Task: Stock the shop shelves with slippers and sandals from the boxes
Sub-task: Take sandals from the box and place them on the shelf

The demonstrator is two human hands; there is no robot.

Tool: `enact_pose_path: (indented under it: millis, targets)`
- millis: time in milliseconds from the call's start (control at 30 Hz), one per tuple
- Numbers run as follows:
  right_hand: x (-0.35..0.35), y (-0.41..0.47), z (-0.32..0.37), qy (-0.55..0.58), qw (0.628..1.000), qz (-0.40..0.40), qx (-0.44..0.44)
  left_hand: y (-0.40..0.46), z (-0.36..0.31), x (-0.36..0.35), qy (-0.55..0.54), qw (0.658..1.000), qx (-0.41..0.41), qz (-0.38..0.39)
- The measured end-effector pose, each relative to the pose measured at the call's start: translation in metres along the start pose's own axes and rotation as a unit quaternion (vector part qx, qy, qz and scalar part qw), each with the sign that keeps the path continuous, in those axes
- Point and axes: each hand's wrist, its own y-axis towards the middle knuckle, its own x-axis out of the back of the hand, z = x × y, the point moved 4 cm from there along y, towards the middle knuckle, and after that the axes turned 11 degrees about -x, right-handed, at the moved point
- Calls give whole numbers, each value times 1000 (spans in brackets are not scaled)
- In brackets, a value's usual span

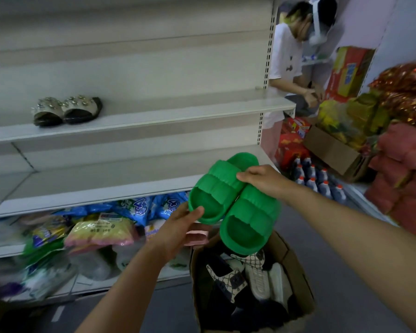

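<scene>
A pair of bright green padded slippers (233, 200) hangs side by side in the air above a cardboard box (296, 270). My left hand (178, 229) grips the left slipper from below at its open end. My right hand (262, 179) pinches the top of the pair where the two straps meet. The box on the floor holds several more slippers (238, 277), black, white and patterned. One studded grey pair of sandals (66, 110) stands on the upper shelf (178, 114) at the left. The shelf (94, 186) just behind the green pair is bare.
Blue and yellow packets (101, 227) fill the lowest shelf. A person in a white shirt (288, 58) bends over goods at the right end of the shelving. Red cartons, bottles (317, 181) and stacked pink packs (404, 174) crowd the right side.
</scene>
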Motion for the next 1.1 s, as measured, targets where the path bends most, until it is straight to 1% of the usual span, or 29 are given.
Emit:
enact_pose_path:
  millis: [67,133,200,267,333,400,433,500,600,733,800,900,1033,1100]
  targets:
    - [6,-5,2,-26,1000,-14,10,-5,-8,0,50,997,-52,-5]
    - [14,-7,4,-55,998,-21,19,-8,-18,-6,107,988,-107,11]
    - [24,-9,8,-73,996,-28,30,-8,-27,-14,186,967,-170,31]
    - [37,-6,13,-79,995,-37,39,-2,-38,-21,295,922,-247,47]
    - [51,1,20,-77,995,-36,43,8,-49,-30,397,856,-326,61]
    - [68,10,30,-81,995,-36,55,22,-59,-41,485,788,-375,63]
    - [77,17,35,-84,994,-42,61,30,-65,-46,515,759,-394,59]
    - [97,30,46,-94,991,-58,75,48,-77,-57,558,713,-421,51]
    - [131,57,64,-107,988,-60,90,78,-96,-76,602,655,-456,35]
    - [175,101,95,-108,985,-45,125,120,-121,-107,616,596,-515,-6]
    - [195,123,110,-124,982,-44,139,143,-132,-123,633,566,-528,-15]
    - [217,159,132,-156,976,-34,145,178,-148,-136,657,536,-528,-39]
    - [229,206,156,-189,969,-26,156,219,-167,-144,695,510,-503,-60]
    - [231,225,163,-209,965,-24,159,235,-171,-147,712,505,-484,-58]
